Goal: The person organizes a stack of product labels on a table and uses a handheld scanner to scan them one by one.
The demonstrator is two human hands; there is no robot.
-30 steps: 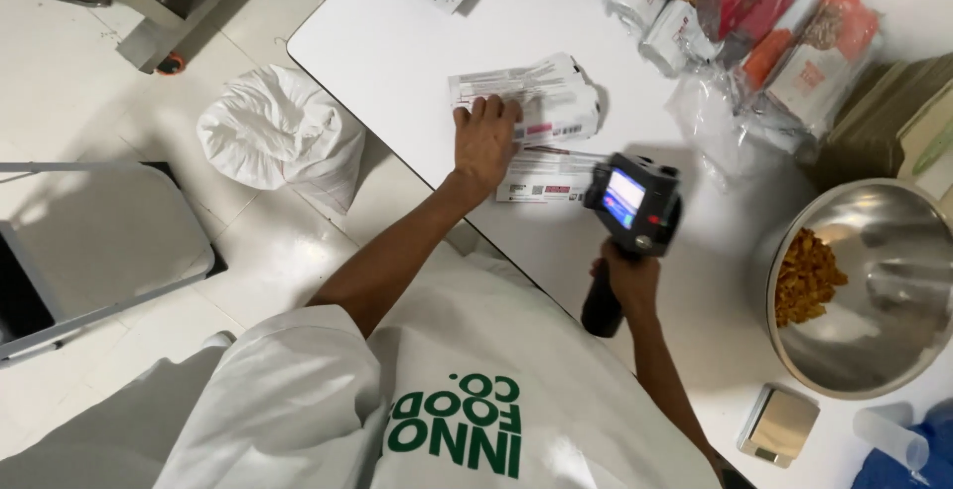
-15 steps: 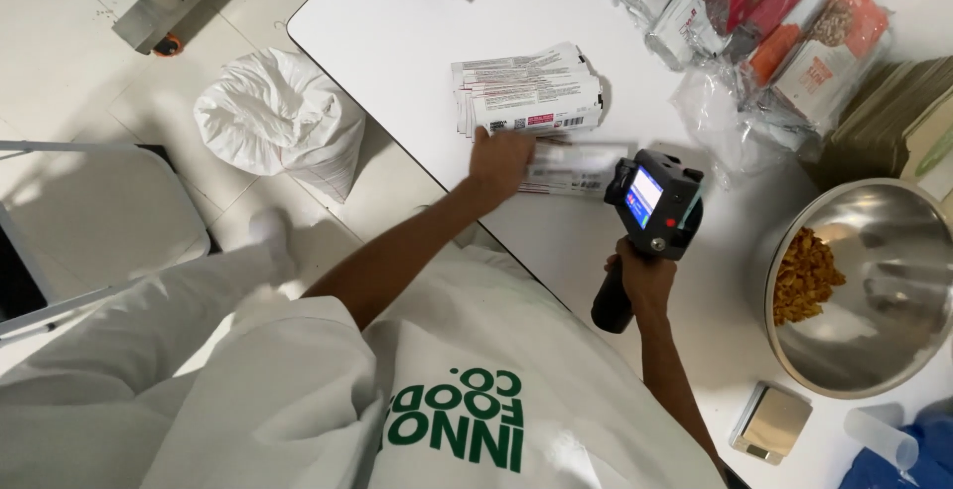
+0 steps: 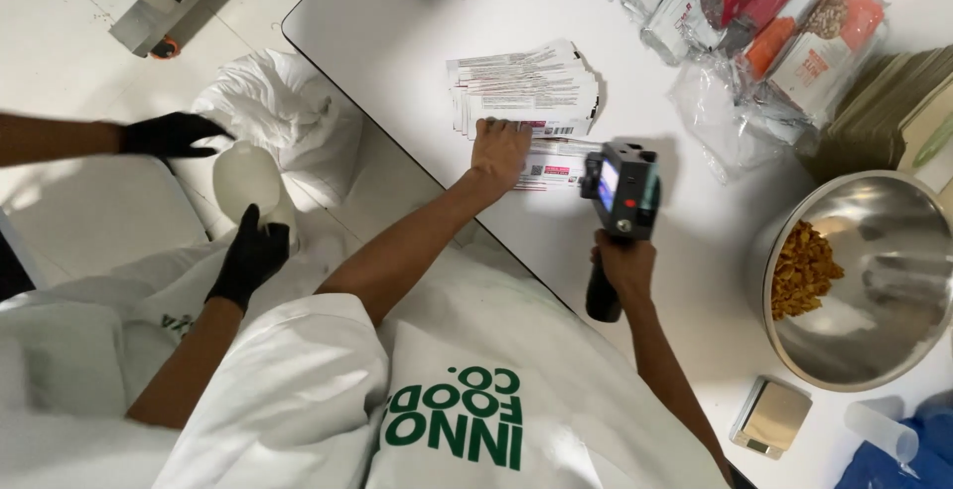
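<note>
Steel bowl [image 3: 898, 350] of perhaps snacks, small scale [image 3: 771, 417].

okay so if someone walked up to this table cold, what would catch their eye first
Probably the black handheld device with a lit screen, gripped by the right hand at the middle of the white table, beside the left hand pressing flat on a printed pouch below a fanned stack of pouches. Next, the big steel bowl of golden-brown pieces at the right edge. At the left, another person's black-gloved hands hold a white container.
</note>
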